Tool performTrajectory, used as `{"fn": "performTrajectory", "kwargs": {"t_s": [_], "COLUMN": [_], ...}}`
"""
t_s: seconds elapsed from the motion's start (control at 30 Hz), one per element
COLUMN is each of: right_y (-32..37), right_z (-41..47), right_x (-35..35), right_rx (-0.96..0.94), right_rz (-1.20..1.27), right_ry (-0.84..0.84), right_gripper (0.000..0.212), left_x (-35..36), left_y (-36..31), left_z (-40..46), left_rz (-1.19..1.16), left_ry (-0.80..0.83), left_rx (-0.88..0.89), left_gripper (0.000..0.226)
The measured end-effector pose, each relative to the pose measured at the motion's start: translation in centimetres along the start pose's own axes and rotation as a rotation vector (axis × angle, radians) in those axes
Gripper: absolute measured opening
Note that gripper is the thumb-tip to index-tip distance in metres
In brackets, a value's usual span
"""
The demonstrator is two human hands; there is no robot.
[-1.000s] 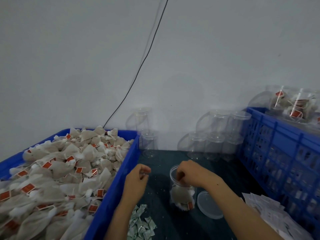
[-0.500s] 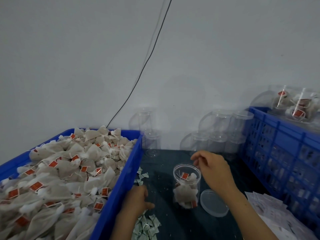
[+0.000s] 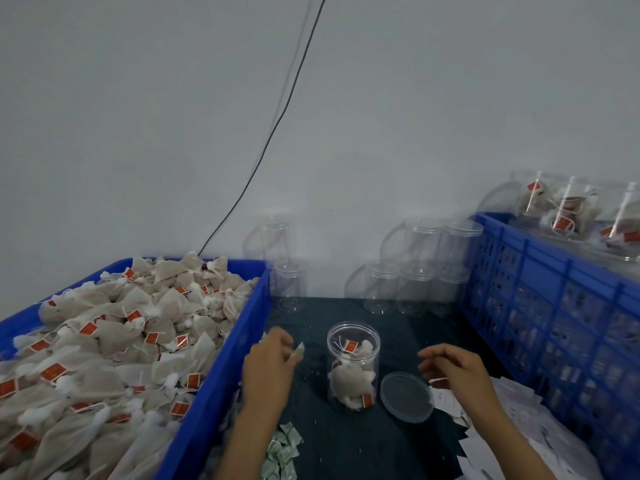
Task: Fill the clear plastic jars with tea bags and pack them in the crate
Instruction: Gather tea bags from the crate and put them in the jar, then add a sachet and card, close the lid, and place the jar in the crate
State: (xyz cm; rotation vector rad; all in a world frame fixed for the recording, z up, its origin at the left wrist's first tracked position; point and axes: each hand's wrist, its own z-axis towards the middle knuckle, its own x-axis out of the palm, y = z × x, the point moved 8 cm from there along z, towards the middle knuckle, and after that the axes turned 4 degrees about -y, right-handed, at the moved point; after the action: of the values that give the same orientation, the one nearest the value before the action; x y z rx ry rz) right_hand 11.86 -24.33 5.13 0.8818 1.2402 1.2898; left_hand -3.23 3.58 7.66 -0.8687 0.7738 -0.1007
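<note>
An uncapped clear jar [image 3: 353, 365] stands on the dark mat, partly filled with tea bags with red tags. Its clear lid [image 3: 406, 396] lies flat just right of it. My left hand [image 3: 268, 367] is left of the jar and pinches a small white-green packet [image 3: 299, 350] at its fingertips. My right hand [image 3: 457, 370] hovers right of the jar above the lid, fingers loosely curled, holding nothing. A blue tray [image 3: 221, 386] heaped with loose tea bags [image 3: 114, 344] fills the left. The blue crate [image 3: 554, 306] on the right holds filled jars [image 3: 568, 213].
Several empty clear jars [image 3: 412, 271] are stacked against the wall behind the mat, and two more [image 3: 287, 282] by the tray's corner. Small green-white packets [image 3: 282, 452] lie in a pile near the front. White paper slips [image 3: 498, 427] lie under my right forearm. A black cable [image 3: 277, 126] hangs down the wall.
My right hand left the jar's mouth and moved right, over the lid. My left hand dipped to the packet pile, then rose beside the jar with a small packet.
</note>
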Motion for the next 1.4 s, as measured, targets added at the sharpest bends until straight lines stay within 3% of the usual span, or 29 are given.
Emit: {"fn": "performTrajectory", "kwargs": {"t_s": [0.1,0.17,0.27,0.4,0.5,0.57,0.63,0.73,0.87,1.13,1.27,1.4], "right_y": [-0.5,-0.8,-1.6,-3.8,-5.0,-5.3,-5.2,-5.2,-5.6,-5.3,-4.7,-4.5], "right_z": [0.8,1.4,2.2,2.7,1.9,1.4,1.4,1.7,2.0,1.5,1.7,1.5], "right_x": [-1.4,-2.5,-4.0,-3.7,-1.9,-0.6,0.2,0.2,-0.1,-0.9,-0.8,0.3], "right_rx": [0.038,0.034,-0.005,-0.044,-0.042,-0.068,-0.121,-0.084,-0.055,0.015,-0.068,-0.114], "right_rz": [0.001,-0.060,-0.314,-0.777,-0.906,-1.019,-1.115,-1.182,-1.215,-1.153,-1.196,-1.412], "right_ry": [-0.027,-0.050,-0.064,0.145,0.388,0.487,0.490,0.465,0.433,0.391,0.398,0.420], "right_gripper": [0.029,0.032,0.031,0.019,0.036,0.047,0.039,0.020,0.023,0.012,0.019,0.020], "left_x": [-0.2,1.2,4.1,5.0,4.5,4.0,4.1,5.8,8.7,12.0,12.4,12.6], "left_y": [-4.7,-7.0,-8.2,-7.8,-7.7,-7.3,-6.3,-4.2,-1.7,0.2,0.6,1.0], "left_z": [0.3,0.5,0.7,1.0,1.3,1.3,1.1,0.2,-1.8,-3.6,-3.6,-3.9], "left_rz": [-0.135,-0.142,0.052,0.168,0.160,0.076,-0.138,-0.507,-0.688,-0.559,-0.576,-0.567], "left_ry": [-0.110,-0.026,0.106,0.061,0.022,-0.014,0.032,0.189,0.299,0.252,0.251,0.226], "left_rx": [0.140,0.191,0.239,0.251,0.304,0.319,0.239,0.022,-0.100,-0.048,-0.017,0.025], "left_gripper": [0.018,0.020,0.012,0.012,0.011,0.013,0.024,0.051,0.085,0.121,0.120,0.115]}}
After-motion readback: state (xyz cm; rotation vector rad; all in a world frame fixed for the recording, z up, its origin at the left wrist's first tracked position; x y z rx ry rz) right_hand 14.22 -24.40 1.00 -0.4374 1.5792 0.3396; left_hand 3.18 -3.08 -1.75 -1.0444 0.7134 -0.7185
